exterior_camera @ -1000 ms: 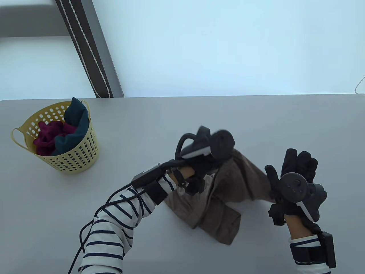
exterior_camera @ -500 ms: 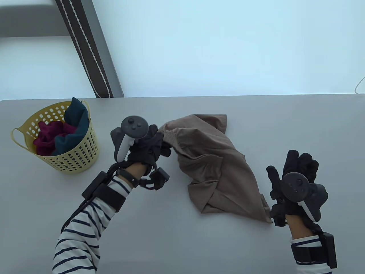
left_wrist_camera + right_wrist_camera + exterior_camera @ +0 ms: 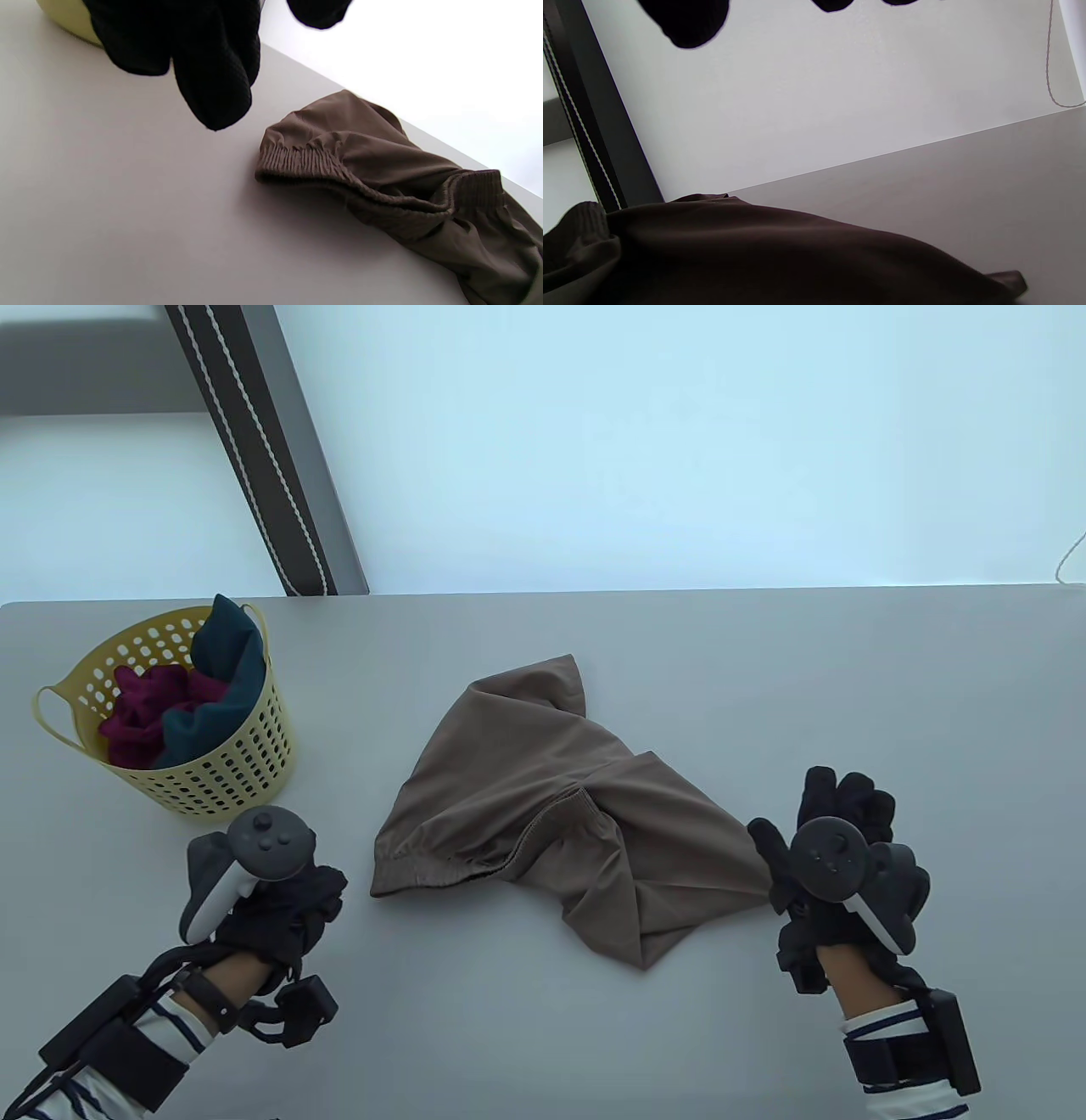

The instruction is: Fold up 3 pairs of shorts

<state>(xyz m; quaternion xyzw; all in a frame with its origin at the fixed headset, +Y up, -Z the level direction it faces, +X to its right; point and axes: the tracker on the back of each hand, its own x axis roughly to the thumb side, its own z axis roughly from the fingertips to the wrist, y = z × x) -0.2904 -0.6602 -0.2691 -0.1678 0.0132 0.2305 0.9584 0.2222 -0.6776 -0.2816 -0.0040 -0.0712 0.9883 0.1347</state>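
With the shorts (image 3: 543, 806) crumpled between both hands, the left hand (image 3: 280, 903) loosely curled and empty and the right hand (image 3: 836, 848) relaxed at their corner, spread them flat before folding.

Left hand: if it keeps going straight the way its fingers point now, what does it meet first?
Likely the bare table, then the elastic waistband of the brown shorts. The left hand holds nothing; its height is unclear.

Brown shorts (image 3: 526, 789): thin matt woven cloth with a ribbed elastic waistband. Surface (image 3: 764, 670): smooth, matt grey. Basket (image 3: 237, 763) at left: perforated yellow plastic, holding soft fleecy cloth. Hands: black knit gloves.
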